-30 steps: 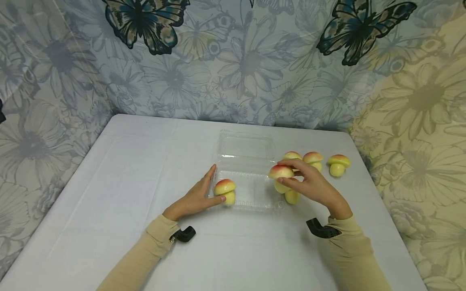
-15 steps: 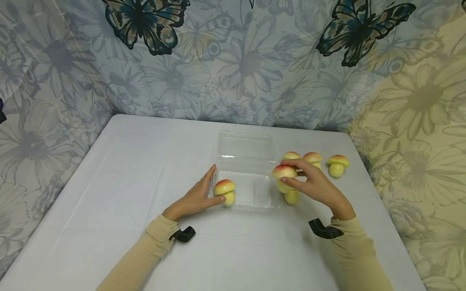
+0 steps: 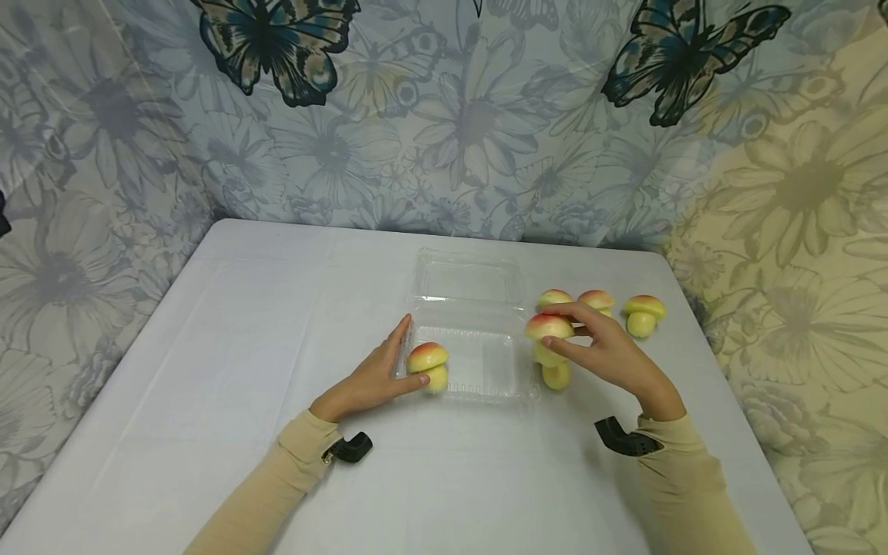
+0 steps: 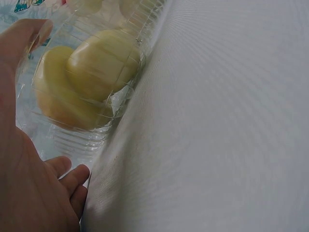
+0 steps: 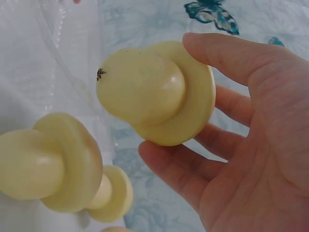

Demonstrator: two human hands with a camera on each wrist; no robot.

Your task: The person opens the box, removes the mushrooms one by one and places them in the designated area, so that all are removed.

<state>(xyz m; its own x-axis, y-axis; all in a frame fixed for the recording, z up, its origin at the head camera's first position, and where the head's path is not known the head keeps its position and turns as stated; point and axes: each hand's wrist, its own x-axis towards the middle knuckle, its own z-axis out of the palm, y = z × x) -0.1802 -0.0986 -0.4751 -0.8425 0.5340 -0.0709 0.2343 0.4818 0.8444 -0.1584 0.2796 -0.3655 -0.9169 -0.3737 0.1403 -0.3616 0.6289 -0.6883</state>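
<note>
A clear plastic clamshell container (image 3: 482,362) lies unfolded on the table, its lid (image 3: 470,276) laid back. One toy mushroom (image 3: 428,356) with a red-yellow cap sits at its left end. My left hand (image 3: 371,379) touches the container's left side with spread fingers. Its thumb reaches along the front, close to that mushroom; in the left wrist view the mushroom (image 4: 101,65) shows through the plastic. My right hand (image 3: 603,354) pinches another toy mushroom (image 5: 140,87) by its cap between thumb and fingers, at the container's right edge. Its stem points away from the palm.
Just below the held one, a yellow toy mushroom (image 3: 556,377) stands beside the container. Farther back are more mushrooms, one (image 3: 555,297) partly behind the right hand, another (image 3: 595,299) next to it, and one (image 3: 644,316) farther right. A white cloth (image 3: 277,324) covers the table.
My right hand has drifted slightly rightward with its mushroom, from over the container's right end to its edge. The left hand and the container look unmoved.
</note>
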